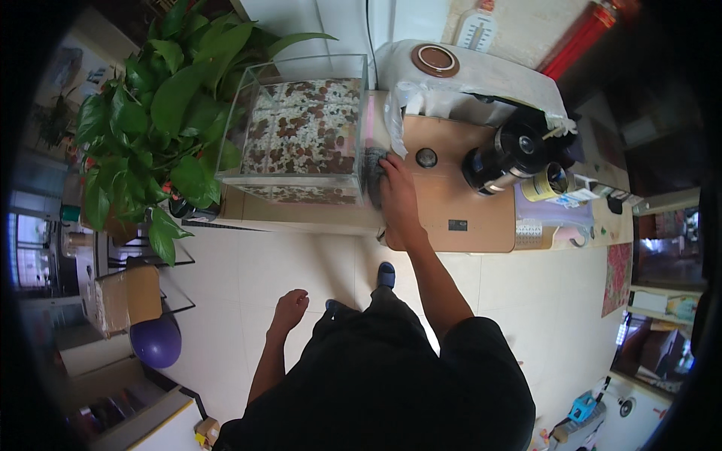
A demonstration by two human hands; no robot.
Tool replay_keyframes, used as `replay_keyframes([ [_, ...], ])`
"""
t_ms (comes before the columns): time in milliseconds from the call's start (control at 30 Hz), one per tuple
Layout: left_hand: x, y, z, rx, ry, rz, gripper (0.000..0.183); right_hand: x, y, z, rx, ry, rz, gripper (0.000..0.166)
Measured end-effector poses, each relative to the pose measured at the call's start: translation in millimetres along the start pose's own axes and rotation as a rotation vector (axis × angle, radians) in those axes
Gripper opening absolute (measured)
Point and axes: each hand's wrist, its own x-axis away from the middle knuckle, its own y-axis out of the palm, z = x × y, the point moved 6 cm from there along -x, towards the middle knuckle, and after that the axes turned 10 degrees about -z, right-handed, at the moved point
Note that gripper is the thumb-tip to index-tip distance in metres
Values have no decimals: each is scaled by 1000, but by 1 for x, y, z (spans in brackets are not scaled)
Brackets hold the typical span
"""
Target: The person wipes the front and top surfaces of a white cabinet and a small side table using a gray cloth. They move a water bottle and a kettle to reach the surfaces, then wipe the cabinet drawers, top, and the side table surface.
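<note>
My right hand (399, 197) presses a dark grey cloth (373, 175) onto the narrow strip of cabinet top beside the glass tank (304, 180). White and brown pebbles (304, 124) show inside the tank. Right of that hand lies a tan flat panel (451, 186), carrying a small round dark knob (426, 158) and a black and steel kettle (505, 158). Part of the cloth is hidden under my fingers. Over the floor, my left hand (290, 311) hangs with nothing in it, its fingers loosely bent.
A leafy potted plant (169, 107) crowds the tank's left side. Behind the panel stands a plastic-covered appliance (479, 73) with a brown round lid (435, 60) on top. An open can (544, 183) sits near the kettle. A purple ball (156, 341) rests at left by a cardboard box (127, 299).
</note>
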Motion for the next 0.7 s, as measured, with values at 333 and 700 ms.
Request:
replay_keyframes([
  [333,-21,20,38,-2,49,15,28,-78,17,37,112,-135,-8,31],
  [700,-27,4,53,12,25,-9,29,-30,3,19,-54,55,-232,36],
])
